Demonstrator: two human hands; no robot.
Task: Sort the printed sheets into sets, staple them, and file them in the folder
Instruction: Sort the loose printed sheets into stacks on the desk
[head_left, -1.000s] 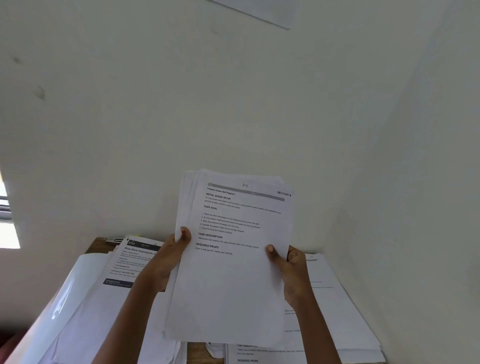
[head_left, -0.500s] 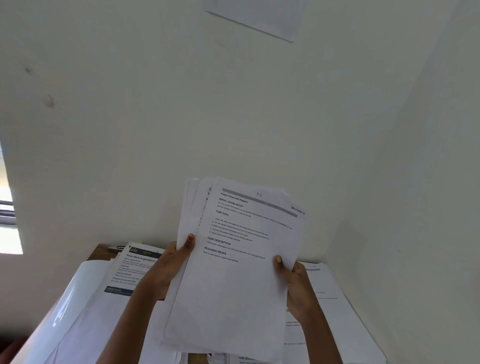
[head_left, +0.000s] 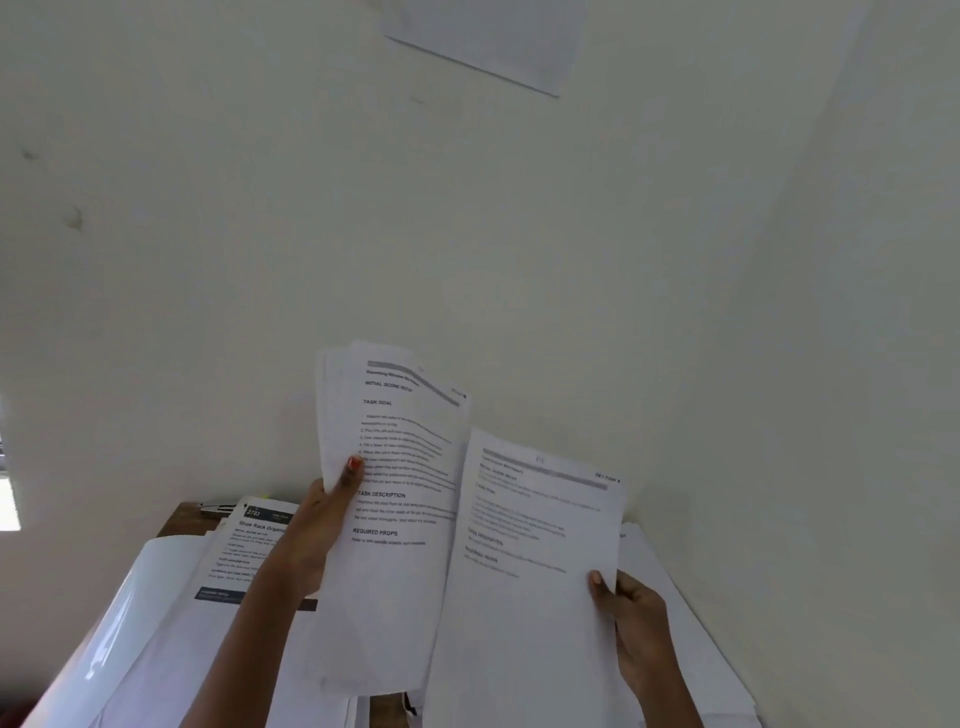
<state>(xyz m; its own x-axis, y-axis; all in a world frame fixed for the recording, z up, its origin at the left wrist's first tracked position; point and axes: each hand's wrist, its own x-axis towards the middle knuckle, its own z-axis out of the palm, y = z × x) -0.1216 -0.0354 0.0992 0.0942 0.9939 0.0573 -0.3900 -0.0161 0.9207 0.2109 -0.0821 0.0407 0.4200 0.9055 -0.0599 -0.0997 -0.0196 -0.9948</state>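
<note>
single sheet (head_left: 524, 623): its print is blurring beyond reading.
left hand (head_left: 311, 535): its fingers are hiding behind the stack (head_left: 395, 597).

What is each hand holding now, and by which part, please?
The left hand grips the stack of sheets by its left edge; the right hand pinches a separate sheet by its right edge.

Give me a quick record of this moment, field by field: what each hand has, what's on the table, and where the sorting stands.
left hand: grips the stack of sheets at its left edge, thumb on the front page
right hand: pinches what looks like a single sheet by its right edge, in front of the stack's right side
table: pile topped by the Shoe Rack sheet on the left; another pile on the right
stapler: not in view
stage: sorting; no staple visible
</note>
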